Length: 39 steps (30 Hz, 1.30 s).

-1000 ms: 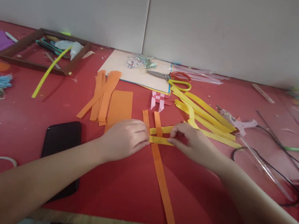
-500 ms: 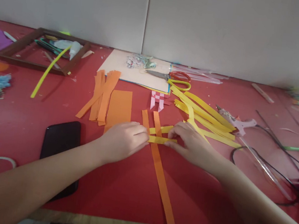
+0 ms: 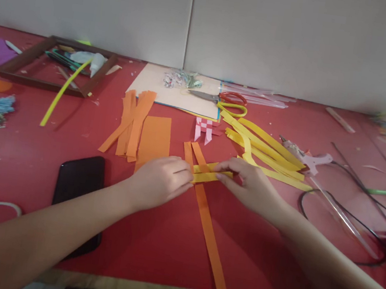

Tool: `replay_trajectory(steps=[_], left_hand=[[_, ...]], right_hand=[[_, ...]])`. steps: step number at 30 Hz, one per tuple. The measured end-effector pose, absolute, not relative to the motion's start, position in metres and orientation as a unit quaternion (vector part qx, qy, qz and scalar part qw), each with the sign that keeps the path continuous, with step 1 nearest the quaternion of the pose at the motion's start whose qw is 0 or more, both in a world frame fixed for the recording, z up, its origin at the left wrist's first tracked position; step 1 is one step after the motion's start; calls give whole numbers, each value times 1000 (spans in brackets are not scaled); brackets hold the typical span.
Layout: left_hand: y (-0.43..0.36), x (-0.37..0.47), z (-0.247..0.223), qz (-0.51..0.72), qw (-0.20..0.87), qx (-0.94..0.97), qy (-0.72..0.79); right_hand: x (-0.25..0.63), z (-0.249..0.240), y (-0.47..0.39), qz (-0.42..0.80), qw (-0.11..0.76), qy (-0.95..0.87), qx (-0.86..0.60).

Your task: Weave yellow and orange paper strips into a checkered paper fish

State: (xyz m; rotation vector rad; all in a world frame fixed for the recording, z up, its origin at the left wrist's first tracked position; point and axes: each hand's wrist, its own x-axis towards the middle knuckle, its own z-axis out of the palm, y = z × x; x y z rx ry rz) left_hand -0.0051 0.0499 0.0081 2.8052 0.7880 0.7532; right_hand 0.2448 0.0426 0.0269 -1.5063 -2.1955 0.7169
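Two yellow strips (image 3: 206,177) cross two orange strips (image 3: 211,237) at the middle of the red table. The longer orange strip runs down past the table's front edge. My left hand (image 3: 165,181) is closed on the left side of the crossing, its fingertips hiding the left ends of the yellow strips. On the right, my right hand (image 3: 245,182) pinches the right end of the nearer yellow strip between thumb and fingers. Just beyond the crossing lies a small pink and red woven piece (image 3: 204,126).
Orange strips (image 3: 139,123), an orange sheet (image 3: 155,139) and a black phone (image 3: 80,179) lie left. Yellow strips (image 3: 266,149), a glue gun (image 3: 307,158) and its cable are right. Scissors (image 3: 220,100) and a wooden frame (image 3: 7,65) lie behind.
The right end of the nearer yellow strip has shifted up and slightly right with my right hand. The upper end of one orange strip has swung left. My left hand has barely moved.
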Motion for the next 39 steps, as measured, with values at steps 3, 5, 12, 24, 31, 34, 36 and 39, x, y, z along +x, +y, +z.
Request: replay_trajectory(steps=[3, 5, 12, 24, 31, 34, 36, 39], left_hand=[[50, -4, 9, 249, 71, 928, 266], [49, -2, 10, 244, 70, 929, 267], [49, -2, 11, 235, 35, 935, 262], [50, -1, 10, 244, 30, 937, 247], [49, 0, 9, 219, 3, 947, 235], [50, 0, 8, 197, -2, 950, 241], [50, -1, 8, 195, -2, 951, 241], [50, -1, 8, 206, 0, 950, 236]], right_hand=[[246, 23, 45, 230, 200, -800, -517], [247, 21, 46, 209, 201, -812, -506], [249, 17, 47, 173, 189, -835, -488], [249, 19, 48, 134, 193, -857, -459], [251, 19, 49, 113, 177, -868, -449], [252, 18, 50, 114, 178, -868, -450], [251, 18, 49, 116, 186, -864, -453], [248, 18, 48, 115, 208, -857, -457]])
